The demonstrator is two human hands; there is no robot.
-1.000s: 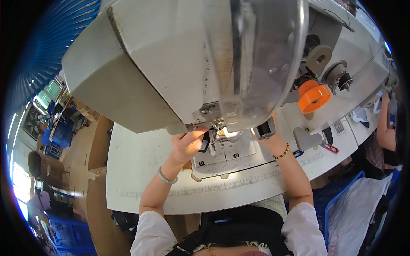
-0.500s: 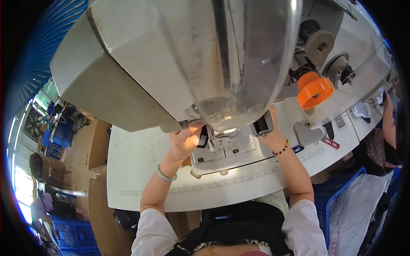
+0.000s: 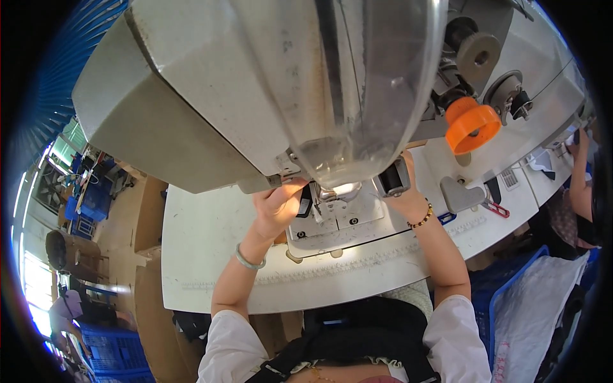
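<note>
From where I stand, the sewing machine point(image 3: 211, 83) looms over both hands, and they have hardly shifted against it in the last second. What has changed is the angle: a second ago metal parts by the needle showed below the machine's clear guard point(image 3: 389, 96), and now its rounded lower edge covers more of them. The orange wheel point(image 3: 465, 124) on the machine's right also sits a little higher in view. The left hand point(image 3: 278, 205) is up against the underside of the machine's head, fingers curled and drawn together, their tips partly hidden, so I can't tell whether they pinch anything. A dark block point(image 3: 305, 201) sits just beside it. The right hand point(image 3: 408, 199) is right of the machine's needle area, behind a dark grey block point(image 3: 393, 179); I can't tell if it grips that. Between the hands, below the machine's guard, lies the metal plate point(image 3: 370, 214), set in the white table point(image 3: 191, 255).
</note>
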